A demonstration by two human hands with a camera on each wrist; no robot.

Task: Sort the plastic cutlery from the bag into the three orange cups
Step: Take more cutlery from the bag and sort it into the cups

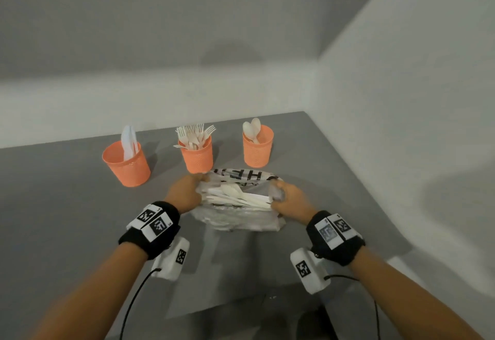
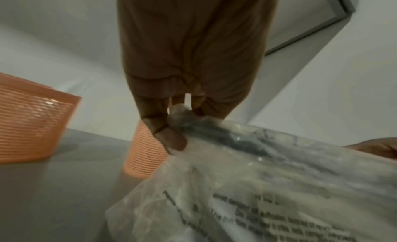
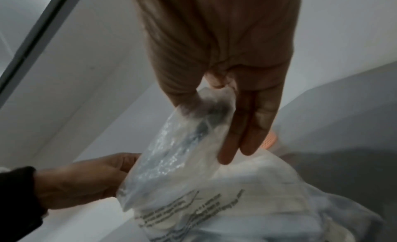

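Cutlery (image 1: 235,197) is in the bag (image 1: 241,219), which sits on the desk (image 1: 67,206) just in front of the cups. My left hand (image 1: 184,192) and right hand (image 1: 290,199) each pinch a side of the bag's mouth and pull apart, so the opening stays wide and I can see what's inside. Fingers (image 2: 169,140) are closed on film only, none on the cutlery, which lies between my hands, below the rim. Left cup (image 1: 126,164) has knives, middle cup (image 1: 197,155) forks, right cup (image 1: 257,149) spoons, so sorting looks partly done. Next, I reckon one hand has to let go and reach in.
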